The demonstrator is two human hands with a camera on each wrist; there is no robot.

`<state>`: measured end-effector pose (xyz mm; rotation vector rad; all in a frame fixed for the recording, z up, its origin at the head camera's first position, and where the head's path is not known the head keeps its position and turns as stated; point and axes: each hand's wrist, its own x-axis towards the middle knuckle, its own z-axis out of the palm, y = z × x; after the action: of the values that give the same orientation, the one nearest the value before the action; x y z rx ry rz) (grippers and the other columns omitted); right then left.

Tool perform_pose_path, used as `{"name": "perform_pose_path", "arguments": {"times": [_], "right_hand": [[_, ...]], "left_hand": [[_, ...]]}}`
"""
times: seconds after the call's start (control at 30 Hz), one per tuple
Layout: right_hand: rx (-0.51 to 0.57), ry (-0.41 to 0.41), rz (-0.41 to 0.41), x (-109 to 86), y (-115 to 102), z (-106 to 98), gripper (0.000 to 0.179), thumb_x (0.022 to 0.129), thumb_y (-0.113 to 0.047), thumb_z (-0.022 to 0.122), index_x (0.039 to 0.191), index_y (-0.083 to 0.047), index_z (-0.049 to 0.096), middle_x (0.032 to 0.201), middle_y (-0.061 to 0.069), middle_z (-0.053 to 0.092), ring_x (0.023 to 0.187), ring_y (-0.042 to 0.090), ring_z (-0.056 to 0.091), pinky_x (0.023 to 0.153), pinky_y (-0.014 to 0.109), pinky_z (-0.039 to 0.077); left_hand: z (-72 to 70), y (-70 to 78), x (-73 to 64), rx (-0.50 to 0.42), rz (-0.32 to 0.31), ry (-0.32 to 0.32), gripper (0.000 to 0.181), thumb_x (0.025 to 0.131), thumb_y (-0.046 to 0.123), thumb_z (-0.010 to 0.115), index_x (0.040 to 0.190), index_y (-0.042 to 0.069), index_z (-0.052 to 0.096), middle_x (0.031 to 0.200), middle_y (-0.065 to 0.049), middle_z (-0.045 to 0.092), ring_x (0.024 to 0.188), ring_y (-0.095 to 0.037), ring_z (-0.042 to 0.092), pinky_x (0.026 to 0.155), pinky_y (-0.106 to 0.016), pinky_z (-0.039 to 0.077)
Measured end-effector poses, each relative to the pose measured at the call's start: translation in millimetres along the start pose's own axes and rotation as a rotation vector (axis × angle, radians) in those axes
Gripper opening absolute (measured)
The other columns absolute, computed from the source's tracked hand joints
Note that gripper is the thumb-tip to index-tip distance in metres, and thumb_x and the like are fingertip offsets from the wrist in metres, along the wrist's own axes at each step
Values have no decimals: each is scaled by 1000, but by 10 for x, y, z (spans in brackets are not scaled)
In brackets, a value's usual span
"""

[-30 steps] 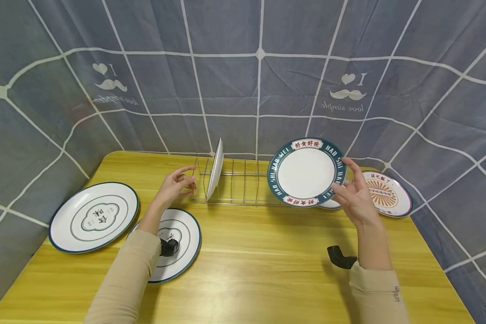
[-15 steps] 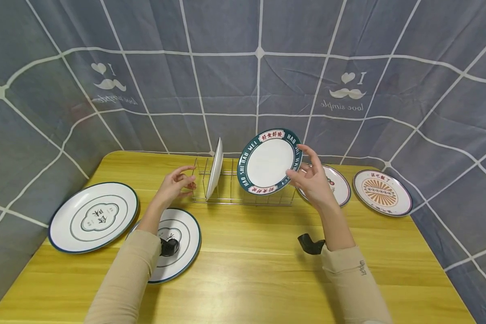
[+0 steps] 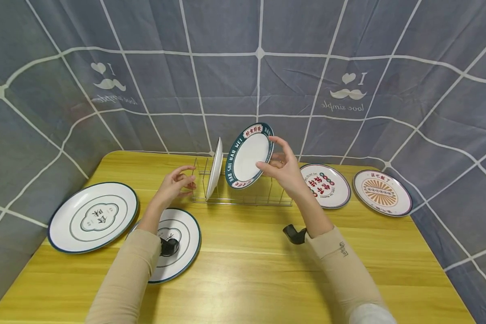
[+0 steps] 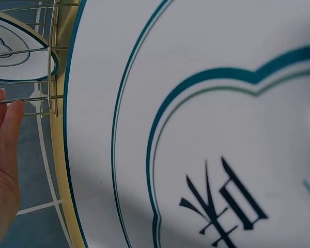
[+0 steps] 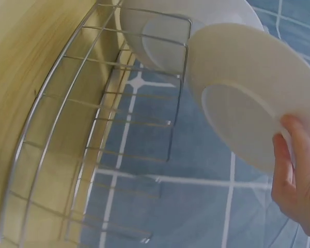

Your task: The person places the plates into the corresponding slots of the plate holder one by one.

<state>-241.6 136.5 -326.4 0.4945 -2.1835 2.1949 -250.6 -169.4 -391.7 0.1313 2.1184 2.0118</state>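
Note:
My right hand (image 3: 285, 173) pinches the right edge of a white plate (image 3: 249, 157) with a green lettered rim, thumb on its face and fingers behind. That plate is tilted above the wire dish rack (image 3: 251, 204); the right wrist view shows its pale underside (image 5: 248, 72) and fingers (image 5: 297, 144). Another white plate (image 3: 213, 175) stands on edge in the rack, just left of it. At the rack's left end my left hand (image 3: 173, 185) grips the end wire, fingertips (image 4: 14, 109) around it in the left wrist view.
On the wooden table (image 3: 235, 270) lie a large blue-rimmed plate (image 3: 74, 225) at left and a similar plate (image 3: 188, 252) under my left forearm. Two smaller plates, one with red lettering (image 3: 328, 186) and one with an orange sunburst (image 3: 378, 193), lie at right. A grey curtain (image 3: 227, 85) hangs behind.
My right hand has carried the green-rimmed plate leftward from over the right plates to over the rack, turning it more edge-on. The left hand has stayed at the rack's end.

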Motion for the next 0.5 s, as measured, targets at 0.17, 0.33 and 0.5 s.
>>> {"name": "perform_pose_path", "arguments": {"times": [0.17,0.33,0.5], "right_hand": [[-122,-7,-36,86,-8,155,67,79,-2,69,137,-16,36,99,19,53,85,23,60,68,35,55],[-245,4,-59,135,-8,313,68,78,-6,71,136,-16,38,103,20,55,89,29,59,69,30,52],[-291,6,-45,176,13,455,68,77,-9,74,136,-17,40,103,19,53,88,29,59,69,32,52]], "left_hand": [[-57,-114,70,2,3,-1,36,93,15,54,128,11,45,76,1,60,77,-19,60,81,-47,50],[-102,-201,133,8,0,-9,38,94,16,53,130,11,43,77,2,60,77,-18,60,82,-48,50],[-102,-194,139,16,-3,-15,40,94,17,53,132,10,41,78,0,60,79,-20,60,82,-49,49]]}}
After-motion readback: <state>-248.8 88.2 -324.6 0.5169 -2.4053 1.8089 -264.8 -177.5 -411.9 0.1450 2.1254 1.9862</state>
